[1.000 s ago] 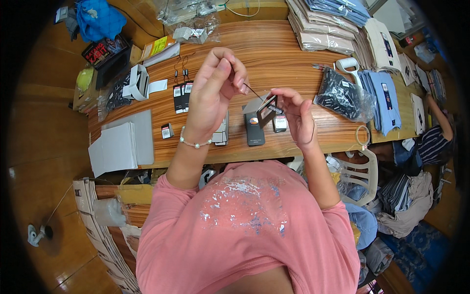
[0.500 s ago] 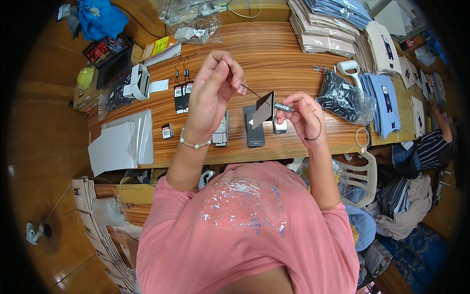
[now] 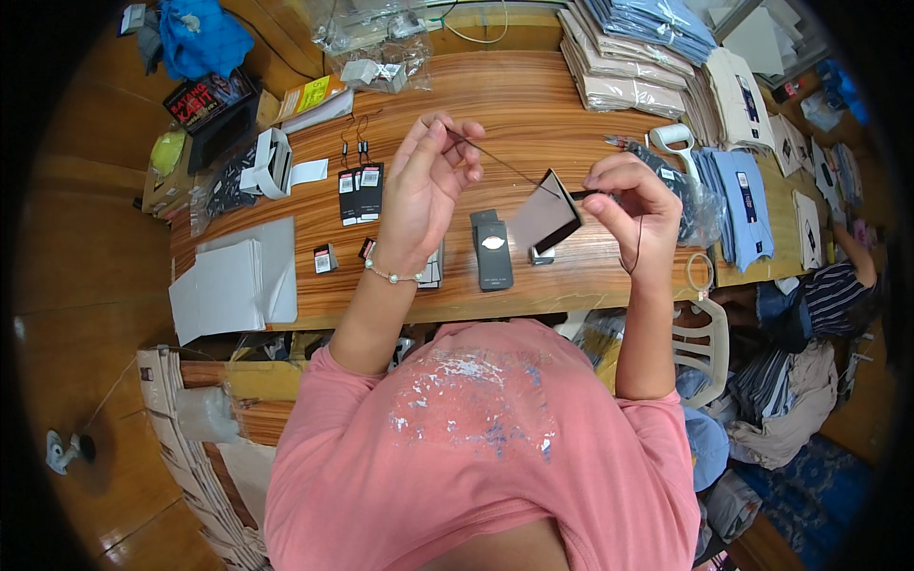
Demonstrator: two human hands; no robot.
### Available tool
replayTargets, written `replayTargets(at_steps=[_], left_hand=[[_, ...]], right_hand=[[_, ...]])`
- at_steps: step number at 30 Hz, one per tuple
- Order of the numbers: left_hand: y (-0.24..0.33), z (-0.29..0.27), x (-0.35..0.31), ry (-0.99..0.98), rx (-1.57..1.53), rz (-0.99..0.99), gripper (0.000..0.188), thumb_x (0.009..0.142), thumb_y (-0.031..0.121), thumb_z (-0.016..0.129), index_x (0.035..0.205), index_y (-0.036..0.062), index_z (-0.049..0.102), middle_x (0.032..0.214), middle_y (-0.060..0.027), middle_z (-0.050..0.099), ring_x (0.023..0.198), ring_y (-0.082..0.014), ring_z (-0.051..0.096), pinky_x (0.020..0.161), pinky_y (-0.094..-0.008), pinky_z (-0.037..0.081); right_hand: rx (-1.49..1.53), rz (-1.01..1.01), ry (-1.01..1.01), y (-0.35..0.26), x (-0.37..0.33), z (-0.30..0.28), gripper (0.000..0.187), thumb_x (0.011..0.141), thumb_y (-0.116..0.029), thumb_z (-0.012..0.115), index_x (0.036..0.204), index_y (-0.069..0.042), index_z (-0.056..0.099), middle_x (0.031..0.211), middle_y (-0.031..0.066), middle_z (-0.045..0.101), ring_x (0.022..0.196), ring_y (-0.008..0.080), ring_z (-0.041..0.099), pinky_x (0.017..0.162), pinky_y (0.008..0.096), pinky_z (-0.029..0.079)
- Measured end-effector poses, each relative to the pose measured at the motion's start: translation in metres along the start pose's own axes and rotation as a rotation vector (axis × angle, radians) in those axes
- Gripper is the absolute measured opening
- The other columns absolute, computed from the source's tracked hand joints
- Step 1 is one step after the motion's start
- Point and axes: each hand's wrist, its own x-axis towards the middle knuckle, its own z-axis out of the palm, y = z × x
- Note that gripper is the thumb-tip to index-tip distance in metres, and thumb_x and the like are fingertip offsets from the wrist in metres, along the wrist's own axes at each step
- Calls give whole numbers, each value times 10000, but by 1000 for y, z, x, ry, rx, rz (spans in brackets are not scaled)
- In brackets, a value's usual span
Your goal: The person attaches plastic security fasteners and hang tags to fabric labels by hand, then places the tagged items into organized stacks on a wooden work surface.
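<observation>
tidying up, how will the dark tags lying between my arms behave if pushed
The dark tags look like thin card, so probably light and fairly stiff. One sticks out past another, so they may slide apart. Lying flat, they seem unlikely to roll.

Your right hand [image 3: 643, 205] now sits farther right, and the tag [image 3: 543, 221] shifts with it (its pale face showing broader). More dark cord [image 3: 490, 154] spans from there to your left hand [image 3: 424, 186], whose fingers spread wider.
</observation>
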Motion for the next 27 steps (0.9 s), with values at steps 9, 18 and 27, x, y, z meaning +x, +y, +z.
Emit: replayTargets(at_steps=[9,18,27], left_hand=[[-3,-2,-8,-78,215,20,101,907,171,479,927,72,469,887,-58,516,720,-97,472,652,-239,411],[-1,15,-12,-66,117,-39,102,909,169,476,927,68,467,842,-67,522,675,-97,462,630,-238,413],[-5,22,-5,-177,119,-119,134,889,156,518,965,54,472,713,-36,512,632,-96,476,610,-233,420]], right_hand=[[15,84,86,-25,15,-2,117,735,-25,682,731,-6,566,679,-4,556,626,49,489,560,179,374],[185,317,57,-21,14,4,131,755,-67,673,752,-19,551,671,-6,548,604,38,482,544,171,363],[394,312,67,-16,14,1,109,797,-64,614,765,-20,520,754,116,621,592,105,547,570,213,451]])
